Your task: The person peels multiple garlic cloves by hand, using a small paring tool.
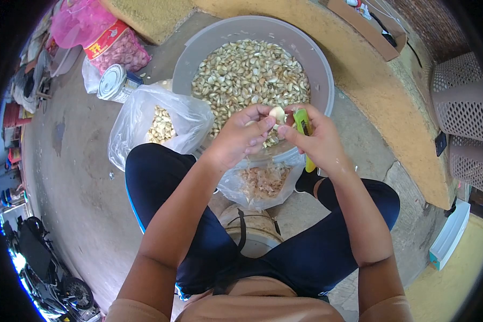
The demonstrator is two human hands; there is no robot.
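In front of me, over the near side of a big grey tub (327, 80), my left hand (247, 134) pinches a pale garlic clove (277, 114) between thumb and fingertips. My right hand (319, 140) is closed around a green utility knife (302, 122), its yellowish end pointing down; I cannot make out the blade. The thumb and fingertips of that hand meet the clove beside the left fingers. Many unpeeled garlic cloves (252, 70) fill the tub. Below my hands, a clear plastic bag (233, 185) holds papery garlic skins (265, 180).
To the left, a clear bag (123, 131) contains peeled cloves (161, 126). Behind it stand a paint can (112, 83) and a pink mesh sack (126, 51). A bucket (252, 236) is between my legs. Plastic crates (461, 102) are at right; a motorcycle (48, 268) is far left.
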